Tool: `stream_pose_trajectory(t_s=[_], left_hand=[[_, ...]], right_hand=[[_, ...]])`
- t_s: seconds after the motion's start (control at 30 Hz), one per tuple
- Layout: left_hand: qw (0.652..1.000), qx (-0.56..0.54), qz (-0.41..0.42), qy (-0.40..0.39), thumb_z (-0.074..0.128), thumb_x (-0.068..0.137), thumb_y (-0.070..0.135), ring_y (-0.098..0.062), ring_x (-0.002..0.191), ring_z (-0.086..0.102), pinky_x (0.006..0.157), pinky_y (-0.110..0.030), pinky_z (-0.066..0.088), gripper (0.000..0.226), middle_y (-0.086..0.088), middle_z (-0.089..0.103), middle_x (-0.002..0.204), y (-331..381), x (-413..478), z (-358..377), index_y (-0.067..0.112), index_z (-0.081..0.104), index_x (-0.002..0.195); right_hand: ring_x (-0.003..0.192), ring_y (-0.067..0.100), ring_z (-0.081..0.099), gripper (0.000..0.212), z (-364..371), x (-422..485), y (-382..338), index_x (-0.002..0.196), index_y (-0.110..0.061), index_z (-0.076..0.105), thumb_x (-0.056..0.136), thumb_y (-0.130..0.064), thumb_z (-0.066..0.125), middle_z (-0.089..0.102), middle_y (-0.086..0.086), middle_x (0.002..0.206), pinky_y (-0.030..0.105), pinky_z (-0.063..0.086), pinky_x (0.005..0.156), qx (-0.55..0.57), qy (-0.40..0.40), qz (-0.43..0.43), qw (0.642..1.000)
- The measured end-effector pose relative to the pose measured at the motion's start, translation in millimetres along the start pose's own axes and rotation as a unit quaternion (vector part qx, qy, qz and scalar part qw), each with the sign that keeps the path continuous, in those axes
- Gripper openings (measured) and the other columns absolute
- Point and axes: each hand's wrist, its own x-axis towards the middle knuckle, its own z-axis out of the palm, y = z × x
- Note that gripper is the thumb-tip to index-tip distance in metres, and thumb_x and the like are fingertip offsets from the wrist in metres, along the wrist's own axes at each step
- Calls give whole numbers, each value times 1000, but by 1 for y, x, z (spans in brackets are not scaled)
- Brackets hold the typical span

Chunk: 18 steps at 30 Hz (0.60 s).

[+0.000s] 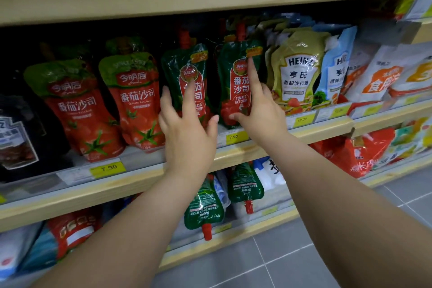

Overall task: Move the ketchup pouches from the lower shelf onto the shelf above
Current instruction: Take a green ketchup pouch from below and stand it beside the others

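Head view showed my left grip [187,121] spread open against an upright dark-green ketchup pouch [184,70] on the upper shelf [233,154], long axis vertical, red spout up. My right grip [257,110], also open, pressed a forefinger on the second upright pouch [236,82], just beside the Heinz pouch [299,70]. Below, on the lower shelf [233,238], two more green pouches [203,208] lay spout-forward, caps overhanging the edge, with bare shelf around them.
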Motion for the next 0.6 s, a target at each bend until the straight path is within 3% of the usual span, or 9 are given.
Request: stream_pose_trajectory(t_s=[0.13,0.27,0.5,0.6], left_hand=[[997,-12,-72,-26,65,87,35,-41,137,23,106,-47,33,79,-20,17,154,10,18,5,42,13,146],[997,27,-69,-38,58,92,24,-41,124,37,90,-44,41,80,-20,37,139,4,26,14,46,4,146],[997,7,-47,-62,51,89,-1,-39,97,54,83,-50,50,89,-20,39,128,-3,37,17,48,1,144],[996,-4,-48,-73,52,89,-2,-34,94,55,81,-45,51,90,-19,39,129,-6,41,20,47,1,144]], right_hand=[[92,33,63,119,2,0,1,139,-50,-19,74,-26,78,57,11,114,44,52,70,-3,-3,6,1000],[76,29,62,119,-2,3,3,138,-51,-19,75,-16,76,55,9,101,36,49,59,7,-15,3,1000],[68,27,57,123,-5,14,6,135,-54,-22,75,0,71,49,10,97,45,54,63,33,-28,21,999],[67,28,58,121,-5,21,8,134,-54,-24,77,6,65,50,13,100,47,55,65,45,-42,35,998]])
